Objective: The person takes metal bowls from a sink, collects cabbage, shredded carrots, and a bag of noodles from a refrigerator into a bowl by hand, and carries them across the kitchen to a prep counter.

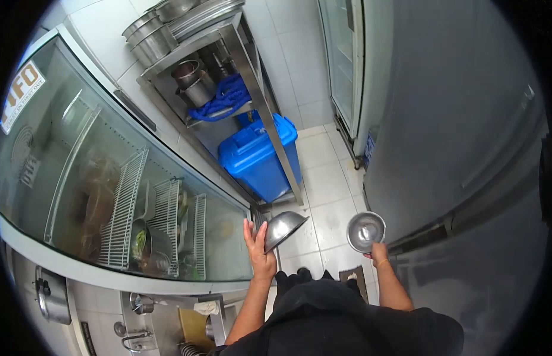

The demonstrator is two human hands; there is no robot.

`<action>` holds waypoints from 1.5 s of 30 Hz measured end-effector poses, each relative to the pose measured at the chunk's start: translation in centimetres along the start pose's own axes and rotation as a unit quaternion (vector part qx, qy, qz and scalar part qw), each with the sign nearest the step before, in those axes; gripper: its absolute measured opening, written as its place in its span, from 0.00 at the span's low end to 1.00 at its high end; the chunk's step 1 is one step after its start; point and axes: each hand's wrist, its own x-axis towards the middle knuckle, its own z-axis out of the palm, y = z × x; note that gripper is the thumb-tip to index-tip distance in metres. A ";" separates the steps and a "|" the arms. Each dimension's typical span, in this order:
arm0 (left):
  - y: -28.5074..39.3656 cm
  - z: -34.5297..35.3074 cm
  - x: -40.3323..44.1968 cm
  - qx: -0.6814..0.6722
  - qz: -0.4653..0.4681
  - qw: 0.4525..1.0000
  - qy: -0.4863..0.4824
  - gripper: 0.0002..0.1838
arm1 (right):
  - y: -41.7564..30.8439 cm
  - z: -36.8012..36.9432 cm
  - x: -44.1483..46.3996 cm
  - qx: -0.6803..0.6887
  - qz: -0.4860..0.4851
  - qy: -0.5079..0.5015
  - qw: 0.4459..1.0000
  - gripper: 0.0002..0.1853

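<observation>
On the near side of the blue bin [252,157], left hand [261,255] held a tilted metal bowl [285,230], fingers extended; right hand [378,254] gripped a second bowl [366,231] at its edge. Step judged: handling both bowls; next move called for steady grips. Left of blue bin: glass-door fridge [219,249]; right: grey cabinet [460,118], both narrowing passage. Metal rack [251,65] stood over blue bin.

The person's bare left hand [261,258] is pointing its parted fingers [248,230] forward; the bare right hand [379,254] is gripping, both bare forearms [393,291] stretching ahead.
</observation>
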 end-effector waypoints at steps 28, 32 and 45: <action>-12.1 30.1 50.6 -0.146 -0.083 0.976 -0.135 0.37 | -50.9 43.3 17.7 0.172 -0.135 -0.336 0.916 0.20; -10.5 31.7 58.6 -0.089 -0.043 0.993 0.059 0.35 | -61.2 53.3 23.2 0.178 -0.152 -0.390 0.890 0.20; -15.8 26.5 76.4 0.375 -0.234 0.858 0.263 0.32 | -82.7 86.7 29.0 -0.228 -0.141 -0.601 0.753 0.24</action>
